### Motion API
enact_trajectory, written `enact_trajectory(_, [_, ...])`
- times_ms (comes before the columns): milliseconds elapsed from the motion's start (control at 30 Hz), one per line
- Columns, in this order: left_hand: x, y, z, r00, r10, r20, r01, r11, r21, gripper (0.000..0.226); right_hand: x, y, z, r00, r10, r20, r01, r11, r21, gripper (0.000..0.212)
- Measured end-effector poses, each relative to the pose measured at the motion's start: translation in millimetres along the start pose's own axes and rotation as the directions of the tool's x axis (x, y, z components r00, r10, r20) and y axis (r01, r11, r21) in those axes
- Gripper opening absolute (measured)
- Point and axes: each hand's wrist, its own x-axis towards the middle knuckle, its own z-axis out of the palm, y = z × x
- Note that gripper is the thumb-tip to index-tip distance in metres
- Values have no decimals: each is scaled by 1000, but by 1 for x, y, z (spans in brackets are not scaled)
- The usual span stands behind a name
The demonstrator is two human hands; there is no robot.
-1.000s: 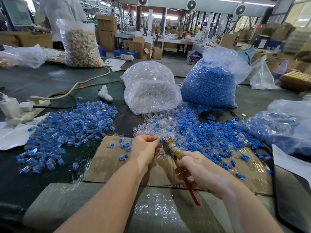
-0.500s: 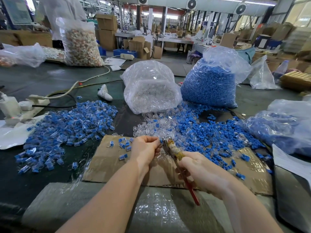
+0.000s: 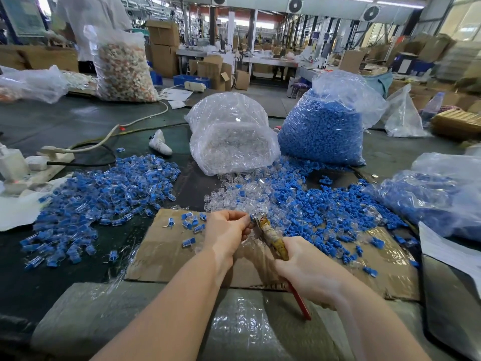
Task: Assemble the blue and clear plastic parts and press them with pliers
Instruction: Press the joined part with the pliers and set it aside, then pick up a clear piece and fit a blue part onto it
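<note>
- The left hand [image 3: 226,231] pinches a small blue and clear part [image 3: 251,218] at its fingertips, over the cardboard sheet [image 3: 166,246] on the desk [image 3: 65,121].
- The right hand [image 3: 307,269] grips the pliers [image 3: 270,237] by their handles; the pliers' nose meets the pinched part.
- Loose blue parts [image 3: 325,204] and clear parts [image 3: 229,196] lie just beyond the hands.
- A pile of joined pieces [image 3: 104,188] sits to the left.
- A bag of clear parts [image 3: 231,136] and a bag of blue parts [image 3: 325,126] stand behind.
</note>
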Motion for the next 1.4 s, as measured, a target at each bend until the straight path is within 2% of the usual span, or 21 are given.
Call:
enact_trajectory(267, [-5,-1,1,1000,18,-20,-17,999,35,9,4,5,9,995,60,-76,-68,992,-103,6])
enact_trajectory(333, [-5,0,1,999,18,-29,-17,999,29,8,1,2,8,997,26,-67,-28,999,-30,16])
enact_trajectory(400, [-6,1,1,999,14,-40,-13,1000,24,10,-2,0,8,999,-7,-53,13,993,119,25])
enact_trajectory(467, [-6,2,-1,998,24,-56,-23,999,28,10,-2,1,8,995,-1,-100,26,967,253,19])
enact_trajectory(500, [-6,2,-4,996,50,-75,-46,997,54,9,0,3,9,989,13,-145,25,966,258,17])
enact_trajectory(567, [-3,2,-12,977,169,-133,-140,968,207,7,7,12,10,961,58,-269,-30,994,104,24])
enact_trajectory(667, [1,4,-30,908,369,-198,-238,844,480,6,17,26,6,873,127,-471,-237,954,-182,55])
enact_trajectory(767, [4,5,-46,863,450,-228,-224,746,627,8,24,39,2,809,145,-570,-366,883,-294,68])
enact_trajectory(900, [11,2,-63,806,528,-268,-116,584,803,11,33,51,2,779,181,-600,-452,825,-338,74])
enact_trajectory(1000, [14,-2,-70,802,544,-249,-58,485,873,16,35,55,3,769,186,-612,-484,794,-367,74])
enact_trajectory(1133, [16,-6,-75,817,532,-224,-11,403,915,20,35,57,3,751,194,-632,-511,776,-369,73])
enact_trajectory(1300, [16,-6,-69,836,504,-218,-23,430,903,22,35,57,8,747,184,-639,-529,746,-404,71])
enact_trajectory(1400, [12,-7,-59,829,532,-173,-101,447,889,22,34,57,9,744,176,-644,-527,747,-405,69])
